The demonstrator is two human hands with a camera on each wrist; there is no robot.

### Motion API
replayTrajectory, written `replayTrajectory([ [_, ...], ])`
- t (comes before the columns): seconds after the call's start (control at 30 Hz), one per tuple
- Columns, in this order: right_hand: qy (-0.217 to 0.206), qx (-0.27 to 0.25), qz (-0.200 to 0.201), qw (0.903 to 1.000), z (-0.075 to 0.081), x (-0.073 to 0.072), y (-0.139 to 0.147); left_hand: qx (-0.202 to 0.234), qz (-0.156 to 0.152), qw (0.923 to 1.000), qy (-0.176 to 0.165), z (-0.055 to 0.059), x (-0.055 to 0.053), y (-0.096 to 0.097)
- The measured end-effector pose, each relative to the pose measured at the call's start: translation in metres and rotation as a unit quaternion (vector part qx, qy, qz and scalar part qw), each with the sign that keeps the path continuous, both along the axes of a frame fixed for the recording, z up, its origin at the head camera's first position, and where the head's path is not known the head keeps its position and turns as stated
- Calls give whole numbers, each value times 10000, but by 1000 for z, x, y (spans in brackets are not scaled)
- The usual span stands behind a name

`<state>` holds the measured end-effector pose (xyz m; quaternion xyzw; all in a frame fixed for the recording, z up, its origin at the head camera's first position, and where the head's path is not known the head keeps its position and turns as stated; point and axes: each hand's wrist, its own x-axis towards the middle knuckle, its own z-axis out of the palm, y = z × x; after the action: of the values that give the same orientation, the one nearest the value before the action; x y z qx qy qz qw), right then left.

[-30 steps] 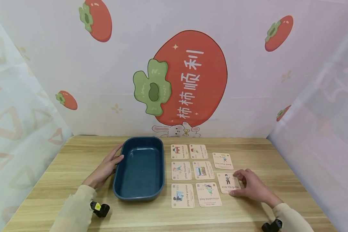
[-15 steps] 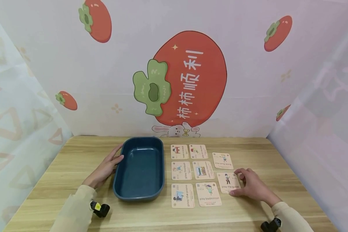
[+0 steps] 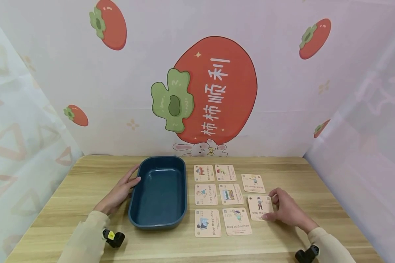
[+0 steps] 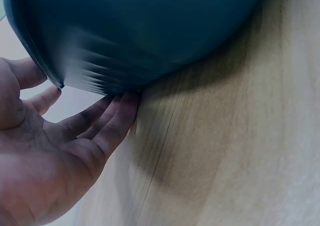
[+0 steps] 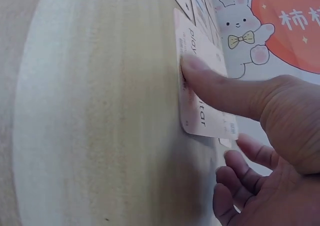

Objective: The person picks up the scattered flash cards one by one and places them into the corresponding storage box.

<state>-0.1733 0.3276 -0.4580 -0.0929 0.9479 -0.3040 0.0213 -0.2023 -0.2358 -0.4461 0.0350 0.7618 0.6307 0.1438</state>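
My left hand [image 3: 120, 191] rests against the left side of a dark blue tray [image 3: 181, 219]. Its fairly straight fingers touch the outer wall, and the thumb tip lies at the rim. With my right hand [image 3: 288, 210] I pinch a square picture card reading "play the guitar" [image 3: 258, 208] by its right side. The thumb [image 5: 215, 86] presses the printed face in the right wrist view, and the card stands slightly tilted over the wood. Just left of it lies the "play badminton" card [image 3: 237, 221], with the "play ping-pong" card [image 3: 252, 182] behind.
Several more cards lie flat in rows between tray and hand, among them "play the piano" [image 3: 207, 223], "play football" [image 3: 205, 194] and "take a break" [image 3: 204, 172]. A printed cloth backdrop [image 3: 118, 91] rises behind the wooden table [image 3: 171, 246].
The guitar card has lifted a little and shifted slightly right; my right fingers have closed further over its right side. The left hand and tray stay put.
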Motion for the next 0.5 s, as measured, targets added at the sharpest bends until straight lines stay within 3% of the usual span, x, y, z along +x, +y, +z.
replayTrajectory([
  [0.13,90,-296,-28,9995,6,0,0,1,3,10000,-38,0,0,0],
  [0.5,42,-639,285,9975,-2,-12,24,-32,17,10000,-14,-1,-1,0],
])
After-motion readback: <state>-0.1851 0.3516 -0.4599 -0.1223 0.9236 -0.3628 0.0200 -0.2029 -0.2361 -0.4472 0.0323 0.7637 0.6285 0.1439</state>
